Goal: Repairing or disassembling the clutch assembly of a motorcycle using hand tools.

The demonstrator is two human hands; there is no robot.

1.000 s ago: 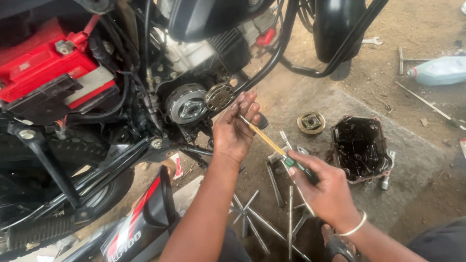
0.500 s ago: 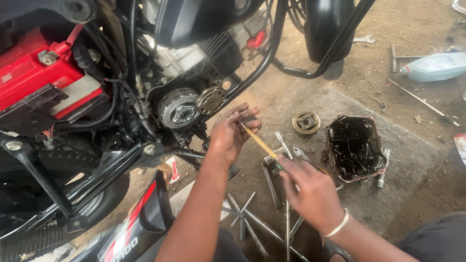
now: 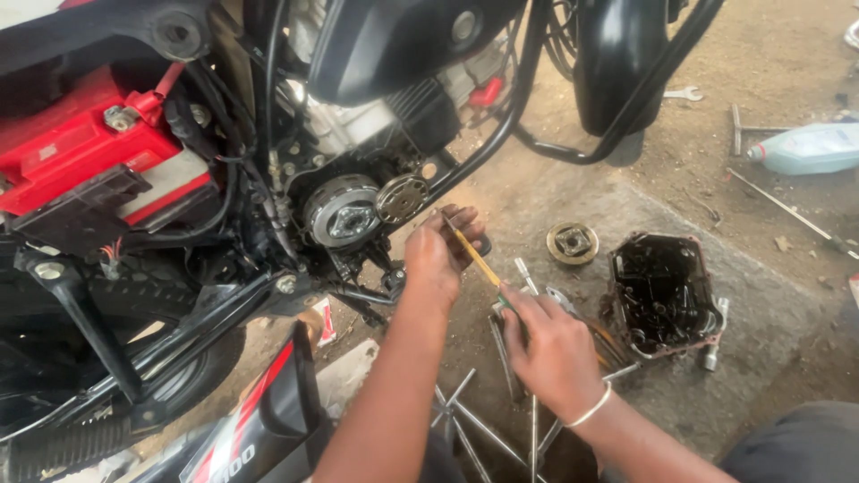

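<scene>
You are holding a thin yellow-shafted screwdriver (image 3: 474,258) slanted between your two hands, just in front of the opened engine side of the motorcycle (image 3: 268,179). Your left hand (image 3: 438,255) is pinching the upper end of the shaft, fingers curled tight near the tip. Your right hand (image 3: 550,349) is closing around the lower, handle end; its grip is clenched on the tool.

Compared with half a second ago, both hands are sitting a little lower and nearer to you, and the tool is angling much the same; the tip is not touching the engine. Judgement: you are adjusting or setting something at the tip, not yet working on the engine.

Just above your left hand, the round clutch assembly (image 3: 342,213) and a small gear (image 3: 401,197) are lying exposed. To the right, on the concrete floor (image 3: 761,295), a round metal part (image 3: 572,242) is resting near a black oily engine cover (image 3: 662,291). Long T-handle wrenches (image 3: 483,420) are lying below your hands. A pale plastic bottle (image 3: 810,148) is lying well apart at the far right.
</scene>
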